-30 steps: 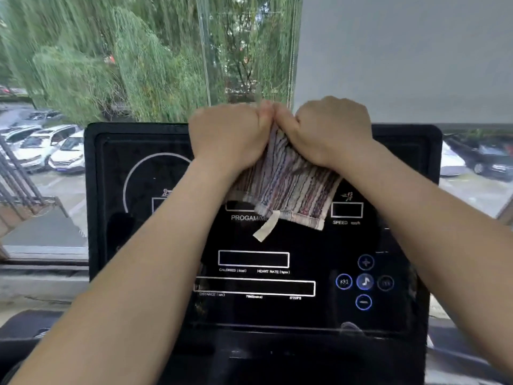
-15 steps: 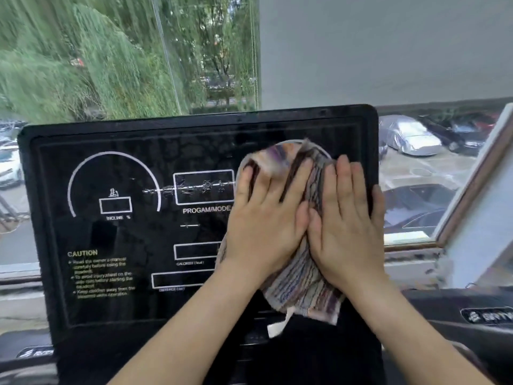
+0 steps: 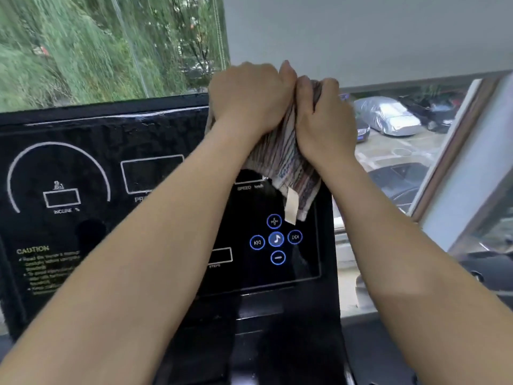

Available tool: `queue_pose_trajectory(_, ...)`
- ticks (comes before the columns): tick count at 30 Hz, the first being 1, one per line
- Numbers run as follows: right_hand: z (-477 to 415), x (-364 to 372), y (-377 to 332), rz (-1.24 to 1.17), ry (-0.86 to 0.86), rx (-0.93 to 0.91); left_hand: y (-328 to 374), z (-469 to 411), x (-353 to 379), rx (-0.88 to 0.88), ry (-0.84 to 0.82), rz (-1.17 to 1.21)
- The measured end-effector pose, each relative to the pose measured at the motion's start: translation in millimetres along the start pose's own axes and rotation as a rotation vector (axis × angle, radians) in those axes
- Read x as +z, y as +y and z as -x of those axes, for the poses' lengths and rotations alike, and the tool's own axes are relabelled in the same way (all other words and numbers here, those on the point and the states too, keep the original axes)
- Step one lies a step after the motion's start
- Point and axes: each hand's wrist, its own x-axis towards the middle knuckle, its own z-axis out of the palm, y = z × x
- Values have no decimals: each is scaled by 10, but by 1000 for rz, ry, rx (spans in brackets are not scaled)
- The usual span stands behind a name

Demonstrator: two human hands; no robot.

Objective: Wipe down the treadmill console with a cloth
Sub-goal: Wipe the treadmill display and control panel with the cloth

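2 hands meet at the top rim of the treadmill console [image 3: 111, 129] in the head view, the only view given. The left hand [image 3: 249, 98] and the right hand [image 3: 324, 120] sit knuckle to knuckle, touching. Each has its fingers curled down and bunched round the striped cloth [image 3: 280, 159], so both grip it rather than lie flat. The cloth is pressed against the console at about 1 o'clock of its face, over the top edge. It hangs from under the hands toward 5 o'clock, with a pale tag [image 3: 291, 204] dangling just above the ring of blue buttons [image 3: 276, 238]. I judge the step in hand to be wiping the upper right corner and rim. The face toward 9 o'clock has no cloth on it, and whether it is already clean cannot be told. The next move likely calls for dragging the cloth across or down the glossy face with even pressure, going lightly over the 5 lit buttons so that none is triggered. Readable writing: "INCLINE %" at 9 o'clock, "SPEED km/h" just below the cloth, "STEPS" near 6 o'clock, and "PR", cut off by the left forearm [image 3: 172, 218]. "CAUTION" at 8 o'clock heads small yellow lines too blurred to read. No brand name can be made out.
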Motion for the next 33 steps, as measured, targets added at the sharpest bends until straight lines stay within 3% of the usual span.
queue_pose_trajectory(4,373,17,265,-113,-50,176,187,372,336,160,277,27)
queue_pose_trajectory(8,1000,20,593,-80,-73,265,293,868,555,373,222,102)
queue_pose_trajectory(17,2435,-50,1212,0,-190,354,312,2338,1051,476,60,68)
queue_pose_trajectory(22,2263,-22,1099,145,-112,117,90,2124,953,525,85,-13)
queue_pose_trajectory(28,1167,164,377,267,36,-269,-381,1204,604,240,195,-14)
queue_pose_trajectory(33,996,585,-311,366,-48,-568,-1114,1191,504,-40,211,-31)
